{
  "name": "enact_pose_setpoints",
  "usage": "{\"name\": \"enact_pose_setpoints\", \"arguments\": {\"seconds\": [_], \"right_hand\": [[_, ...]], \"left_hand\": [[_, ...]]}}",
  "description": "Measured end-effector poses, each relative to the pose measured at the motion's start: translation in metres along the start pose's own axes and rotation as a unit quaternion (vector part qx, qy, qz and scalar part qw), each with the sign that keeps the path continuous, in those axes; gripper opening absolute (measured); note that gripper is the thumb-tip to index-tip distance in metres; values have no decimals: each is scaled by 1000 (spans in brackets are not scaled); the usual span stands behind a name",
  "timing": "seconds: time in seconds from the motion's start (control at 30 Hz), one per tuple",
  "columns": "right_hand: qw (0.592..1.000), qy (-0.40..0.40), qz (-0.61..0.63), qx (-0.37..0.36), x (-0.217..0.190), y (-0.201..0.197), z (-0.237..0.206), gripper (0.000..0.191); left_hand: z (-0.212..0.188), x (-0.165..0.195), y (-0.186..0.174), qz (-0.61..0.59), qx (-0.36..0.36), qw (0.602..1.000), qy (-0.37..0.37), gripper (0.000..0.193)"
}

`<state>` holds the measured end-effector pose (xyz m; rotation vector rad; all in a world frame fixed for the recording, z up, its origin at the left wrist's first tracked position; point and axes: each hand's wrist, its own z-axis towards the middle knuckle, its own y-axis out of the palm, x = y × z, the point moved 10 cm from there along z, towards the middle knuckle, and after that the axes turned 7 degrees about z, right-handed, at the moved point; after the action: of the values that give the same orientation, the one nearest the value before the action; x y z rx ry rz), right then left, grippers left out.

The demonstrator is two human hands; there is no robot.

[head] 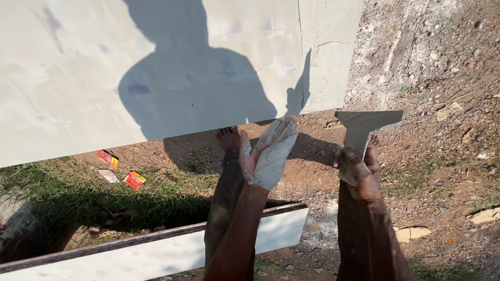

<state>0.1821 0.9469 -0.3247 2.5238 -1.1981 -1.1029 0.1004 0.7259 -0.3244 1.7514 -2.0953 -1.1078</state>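
My left hand (268, 153) is raised flat with the fingers together, and its palm is coated in pale grey-white putty. It holds nothing and hovers just below the lower edge of the smooth pale plastered wall (78, 78). My right hand (357, 169) grips the handle of a wide-bladed putty scraper (364, 124). The blade is smeared grey and points up toward the wall's corner. My bare feet (228, 139) stand on the soil beneath both arms.
A rusty metal bar (130, 242) over a white panel (156, 257) crosses the lower left. Red and yellow wrappers (134, 180) lie on the grass (62, 192). Stony brown soil (442, 78) spreads to the right, and my shadow falls on the wall.
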Motion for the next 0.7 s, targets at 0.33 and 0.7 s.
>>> {"name": "enact_pose_setpoints", "arguments": {"seconds": [0.33,0.7], "right_hand": [[689,-346,-573,-279,23,341,262,86],[717,-294,-546,-318,11,297,305,83]], "left_hand": [[6,19,-11,156,85,983,42,86],[5,32,5,157,85,983,51,87]]}}
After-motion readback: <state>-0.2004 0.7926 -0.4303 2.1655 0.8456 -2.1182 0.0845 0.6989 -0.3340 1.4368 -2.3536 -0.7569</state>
